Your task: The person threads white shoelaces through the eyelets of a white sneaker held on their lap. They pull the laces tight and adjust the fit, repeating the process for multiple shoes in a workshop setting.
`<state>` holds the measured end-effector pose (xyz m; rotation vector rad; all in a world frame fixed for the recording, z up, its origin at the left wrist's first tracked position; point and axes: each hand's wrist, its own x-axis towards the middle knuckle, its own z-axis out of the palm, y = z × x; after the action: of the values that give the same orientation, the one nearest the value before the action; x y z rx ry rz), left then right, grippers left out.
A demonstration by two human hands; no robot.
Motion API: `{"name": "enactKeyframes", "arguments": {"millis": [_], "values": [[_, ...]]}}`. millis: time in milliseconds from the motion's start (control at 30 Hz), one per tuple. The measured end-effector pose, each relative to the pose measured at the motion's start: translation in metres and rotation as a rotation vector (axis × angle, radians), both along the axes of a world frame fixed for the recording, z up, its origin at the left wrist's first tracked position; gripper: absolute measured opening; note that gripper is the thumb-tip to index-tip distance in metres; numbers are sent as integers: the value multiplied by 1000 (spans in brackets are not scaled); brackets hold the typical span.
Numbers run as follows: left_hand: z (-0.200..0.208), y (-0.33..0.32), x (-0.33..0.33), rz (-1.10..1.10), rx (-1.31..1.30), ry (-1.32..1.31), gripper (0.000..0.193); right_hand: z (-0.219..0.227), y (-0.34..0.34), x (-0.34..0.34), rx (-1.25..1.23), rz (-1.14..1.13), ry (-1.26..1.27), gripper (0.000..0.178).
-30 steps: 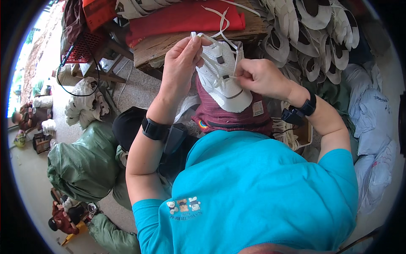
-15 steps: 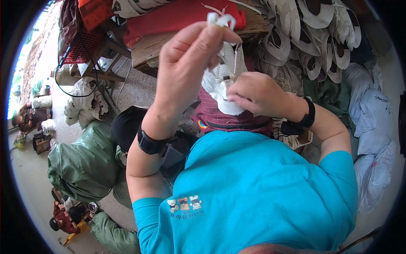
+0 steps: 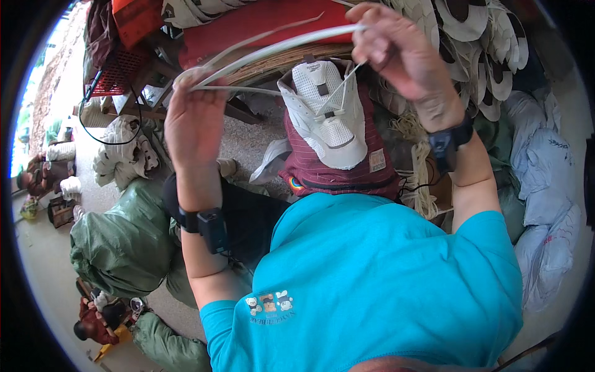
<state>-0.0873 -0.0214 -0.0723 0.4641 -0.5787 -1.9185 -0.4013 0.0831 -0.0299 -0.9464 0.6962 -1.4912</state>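
A white shoe upper [image 3: 334,133] rests on the maroon striped cloth [image 3: 381,133] over my lap, its toe toward me. White shoelaces [image 3: 282,46] run through its lower eyelets, and their long ends stretch between my raised hands. My left hand [image 3: 195,118], left of the shoe upper, pinches the lace between thumb and fingers. Up at the right, beyond the upper, my right hand [image 3: 403,59] grips the lace too, its fingers curled. One lace loop bows in an arc from hand to hand above the upper. Each wrist wears a black strapped device.
A wooden bench with red cloth [image 3: 260,28] stands just ahead. Many white shoe uppers [image 3: 458,56] hang at the far right, with pale lace bundles [image 3: 424,180] beneath. Green sacks [image 3: 124,235] lie on the left and white sacks [image 3: 539,161] on the right. Another person [image 3: 96,322] sits at lower left.
My hands have spread apart, left hand down and leftward, right hand up and rightward. The lace, bunched in my left hand before, is now drawn out between them, and the shoe upper is uncovered.
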Motion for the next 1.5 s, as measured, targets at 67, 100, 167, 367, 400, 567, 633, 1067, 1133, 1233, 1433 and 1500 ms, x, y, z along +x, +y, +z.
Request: {"name": "enactKeyframes", "arguments": {"millis": [67, 100, 167, 367, 400, 567, 633, 1067, 1133, 1233, 1433, 1500], "values": [[-20, -13, 36, 50, 73, 32, 24, 11, 3, -17, 24, -36, -164, 20], [-24, -16, 47, 71, 124, 23, 23, 22, 8, -24, 71, -59, -247, 14], [-28, -20, 68, 106, 220, 0, 22, 39, 16, -41, 98, -123, -343, 10], [-59, -37, 149, 52, 198, 25, 22, 4, 13, -149, 271, -347, -240, 13], [-60, -40, 153, 78, 242, 25, 21, -28, 14, -188, 283, -296, -252, 20], [-70, -60, 250, 372, 309, -97, 13, -48, 50, -288, 453, -628, -409, 17], [-66, -76, 286, 535, 304, -228, 11, -46, 93, -354, 445, -879, -386, 13], [-40, 16, 57, 175, -320, -1040, 25, -78, 71, -124, 784, -385, 601, 59], [-39, 42, 6, -1, -296, -911, 24, -57, 61, -63, 641, -226, 695, 39], [-55, 66, -39, -137, -340, -761, 25, -62, 54, -22, 327, -155, 761, 31], [-64, 86, -52, -320, -271, -772, 26, -81, 46, 13, 268, -207, 727, 16], [-63, 91, -52, -359, -260, -813, 26, -80, 49, 18, 301, -194, 724, 11]]}}
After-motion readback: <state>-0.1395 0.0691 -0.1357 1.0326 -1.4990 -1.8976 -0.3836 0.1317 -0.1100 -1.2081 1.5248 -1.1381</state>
